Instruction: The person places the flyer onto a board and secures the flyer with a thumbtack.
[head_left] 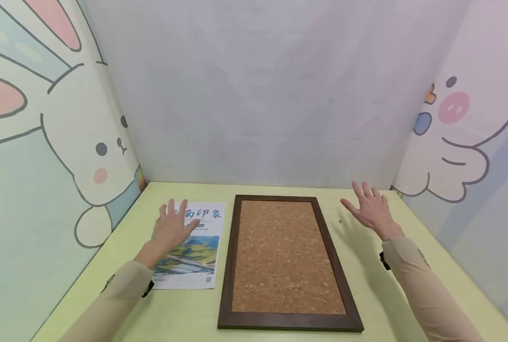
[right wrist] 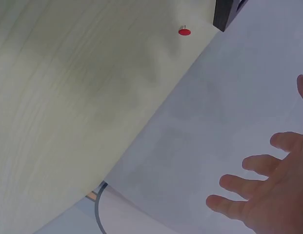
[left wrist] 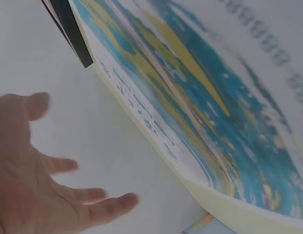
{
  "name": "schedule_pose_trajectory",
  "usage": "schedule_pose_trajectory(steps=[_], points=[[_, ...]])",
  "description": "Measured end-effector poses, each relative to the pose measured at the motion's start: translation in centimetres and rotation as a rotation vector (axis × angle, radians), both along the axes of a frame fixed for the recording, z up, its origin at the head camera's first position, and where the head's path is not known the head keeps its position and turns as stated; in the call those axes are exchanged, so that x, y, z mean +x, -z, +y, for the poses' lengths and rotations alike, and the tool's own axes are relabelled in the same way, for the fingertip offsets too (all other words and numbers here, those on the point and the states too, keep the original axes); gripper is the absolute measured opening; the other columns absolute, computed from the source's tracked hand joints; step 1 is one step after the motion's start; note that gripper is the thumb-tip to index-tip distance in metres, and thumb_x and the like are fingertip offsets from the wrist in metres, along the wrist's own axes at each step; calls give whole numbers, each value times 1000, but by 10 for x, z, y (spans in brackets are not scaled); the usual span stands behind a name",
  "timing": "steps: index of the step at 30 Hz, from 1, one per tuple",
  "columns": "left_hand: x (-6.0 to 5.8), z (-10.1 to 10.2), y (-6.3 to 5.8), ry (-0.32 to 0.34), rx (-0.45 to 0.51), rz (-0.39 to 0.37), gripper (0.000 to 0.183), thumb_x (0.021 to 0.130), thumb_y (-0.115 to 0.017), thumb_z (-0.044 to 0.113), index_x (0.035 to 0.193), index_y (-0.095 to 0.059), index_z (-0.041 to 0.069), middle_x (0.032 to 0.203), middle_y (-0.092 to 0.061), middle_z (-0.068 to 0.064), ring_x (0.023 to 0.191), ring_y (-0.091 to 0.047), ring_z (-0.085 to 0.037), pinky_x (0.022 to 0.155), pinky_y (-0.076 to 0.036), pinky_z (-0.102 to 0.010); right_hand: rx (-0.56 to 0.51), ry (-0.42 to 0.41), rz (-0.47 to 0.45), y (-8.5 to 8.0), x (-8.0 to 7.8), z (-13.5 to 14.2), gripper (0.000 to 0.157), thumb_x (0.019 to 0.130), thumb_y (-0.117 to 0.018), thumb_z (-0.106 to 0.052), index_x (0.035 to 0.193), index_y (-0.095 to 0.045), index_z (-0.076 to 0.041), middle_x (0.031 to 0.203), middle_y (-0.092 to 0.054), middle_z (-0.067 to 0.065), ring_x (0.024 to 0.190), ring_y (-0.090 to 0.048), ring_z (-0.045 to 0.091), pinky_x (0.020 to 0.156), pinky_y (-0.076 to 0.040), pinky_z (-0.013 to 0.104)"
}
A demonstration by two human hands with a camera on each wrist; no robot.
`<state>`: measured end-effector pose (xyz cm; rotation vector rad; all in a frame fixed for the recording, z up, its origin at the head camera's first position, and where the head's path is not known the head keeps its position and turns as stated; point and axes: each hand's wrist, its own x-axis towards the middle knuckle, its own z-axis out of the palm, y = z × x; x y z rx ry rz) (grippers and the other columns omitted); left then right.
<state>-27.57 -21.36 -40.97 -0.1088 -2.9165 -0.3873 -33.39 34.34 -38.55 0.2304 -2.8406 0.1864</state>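
L hand (head_left: 172,232) hovers over the poster (head_left: 194,256), fingers spread wide, nothing held; L wrist view shows a gap btwn them & the paper. R hand (head_left: 372,211) is up over the R part of the tabletop (head_left: 177,313), fingers also wide & empty, near the pin (right wrist: 184,32). Pin lies on the tabletop, R of the board (head_left: 285,256), apart from it; head's red in the R wrist view, can't tell for sure which way the point faces. Poster lies face up, L of the board, just beside its dark frame, not touching. Board lies cork side up.

Step in hand, imho: a reach, nothing taken yet. To do it well: L hand shd come down to an edge of the poster, not mid-sheet; pinch lightly w/ thumb & index, lift slowly, else thin paper may crease. A corner away from the frame prob. gives more finger room. R hand: narrow to a thumb-index pinch before touching the pin, go for the red head from the sides, keep fingertips off the point. Check its pos. first, as it's tiny & a sweep cd roll it off. Keep sleeves clear of paper & pin.
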Motion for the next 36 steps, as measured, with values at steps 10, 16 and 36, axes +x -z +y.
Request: schedule_pose_trajectory(steps=[10,16,36], points=[[42,-39,-4,-200,53,-288,85,89,-62,49,125,-31,-22,109,-43,-39,94,-48,-50,66,-43,-51,-90,-103,-26,19,-12,1,65,97,-53,-43,137,-47,8,140,-40,38,119,-42,59,95,-34,70],[65,-54,-7,-191,-17,-421,101,84,-61,62,121,-32,-27,98,-50,-38,83,-55,-47,68,-46,-51,-267,-170,-127,31,-18,1,50,93,-63,-26,126,-55,11,108,-63,33,88,-62,41,77,-50,52],[77,-56,3,-174,52,-475,83,85,-68,49,115,-35,-22,85,-57,-24,69,-51,-27,58,-38,-36,-347,-165,-382,48,-23,0,45,91,-65,-20,121,-58,12,95,-66,25,77,-60,23,63,-47,30]])
